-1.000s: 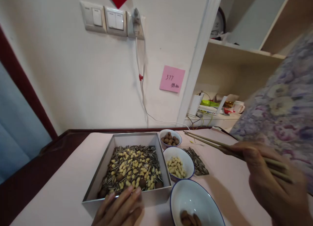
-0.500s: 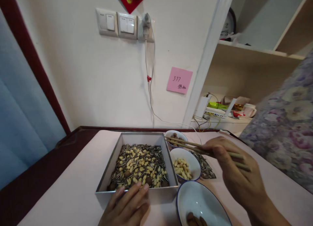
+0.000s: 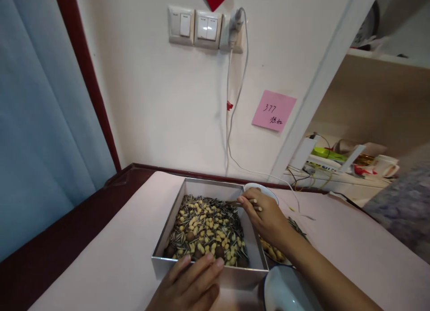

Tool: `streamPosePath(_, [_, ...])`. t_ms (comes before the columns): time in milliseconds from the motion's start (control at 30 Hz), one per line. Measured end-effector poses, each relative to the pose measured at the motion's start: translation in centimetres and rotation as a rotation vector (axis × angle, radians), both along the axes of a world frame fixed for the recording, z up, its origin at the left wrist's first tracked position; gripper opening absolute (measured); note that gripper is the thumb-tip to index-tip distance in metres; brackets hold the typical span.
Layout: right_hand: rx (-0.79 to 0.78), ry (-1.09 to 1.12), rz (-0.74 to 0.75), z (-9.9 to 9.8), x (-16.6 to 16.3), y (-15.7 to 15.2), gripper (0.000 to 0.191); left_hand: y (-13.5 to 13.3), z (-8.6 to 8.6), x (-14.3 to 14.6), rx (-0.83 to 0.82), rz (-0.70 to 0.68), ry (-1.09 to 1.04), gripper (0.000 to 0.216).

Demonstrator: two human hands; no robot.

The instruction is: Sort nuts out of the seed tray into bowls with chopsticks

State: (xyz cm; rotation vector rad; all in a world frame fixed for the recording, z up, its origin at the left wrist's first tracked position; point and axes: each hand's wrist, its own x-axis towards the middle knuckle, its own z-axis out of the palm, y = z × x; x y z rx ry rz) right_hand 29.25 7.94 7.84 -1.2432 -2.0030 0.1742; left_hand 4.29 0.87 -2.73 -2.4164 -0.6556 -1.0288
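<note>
My left hand [image 3: 191, 286] rests with its fingers spread over the front rim of a square metal tray [image 3: 235, 275]. Inside the tray lie striped sunflower seeds [image 3: 235, 221], pale peanuts [image 3: 201, 212] and several round brown nuts [image 3: 219, 252], mostly near the front. My right hand [image 3: 265, 217] grips a pair of chopsticks [image 3: 233, 204] above the tray's back right side. Their tips point down at the sunflower seeds; whether they pinch anything is too small to tell. Right beneath that forearm, a bowl of peanuts [image 3: 273, 252] is largely hidden.
An enamel bowl [image 3: 290, 286] stands at the front right, another white bowl [image 3: 268, 190] behind my right hand. Loose sunflower seeds [image 3: 297, 226] lie right of my forearm. A white cable [image 3: 265, 171] runs from the wall socket down to the table. A person's flowered clothing [image 3: 403, 212] shows at right.
My right hand has moved left with the chopsticks, from over the bowls to over the tray. The view has swung left. My left hand stays on the front rim.
</note>
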Motion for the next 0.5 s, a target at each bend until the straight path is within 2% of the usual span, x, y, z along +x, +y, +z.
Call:
streamPosePath(233, [0.007, -0.009, 0.0, -0.3, 0.1, 0.5, 0.031, -0.3, -0.2, 0.1, -0.001, 0.013, -0.001, 0.014])
streamPosePath(500, [0.042, 0.056, 0.014, 1.1, 1.3, -2.4, 0.03, -0.2, -0.1, -0.1, 0.0, -0.004, 0.006, 0.012])
